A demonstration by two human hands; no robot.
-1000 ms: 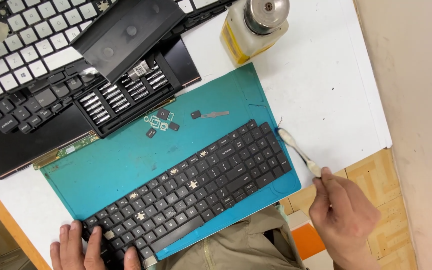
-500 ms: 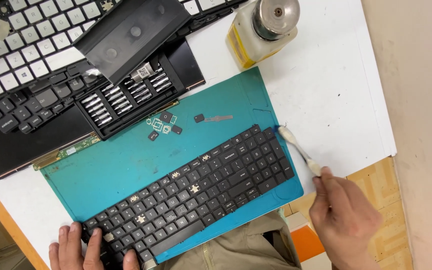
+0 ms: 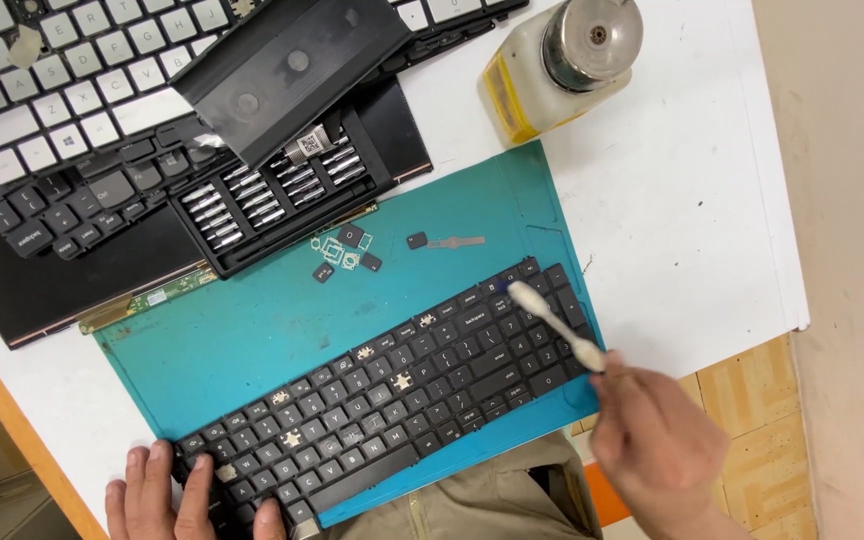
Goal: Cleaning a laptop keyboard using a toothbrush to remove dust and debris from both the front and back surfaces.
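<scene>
Pinched in the right hand (image 3: pixel 657 440), a white plastic-handled brush (image 3: pixel 555 324) angles over the upper right keys of the long black laptop keyboard (image 3: pixel 392 390); its tip looks to be on them. That keyboard lies slantwise on a teal rubber work mat (image 3: pixel 252 330), several keycaps missing. At the keyboard's lower left end the left hand (image 3: pixel 167 495) presses flat, fingers spread, gripping nothing. Above the keyboard sits an open black screwdriver-bit case (image 3: pixel 272 190), and nearer it, loose small black keycaps (image 3: pixel 347 250).
</scene>
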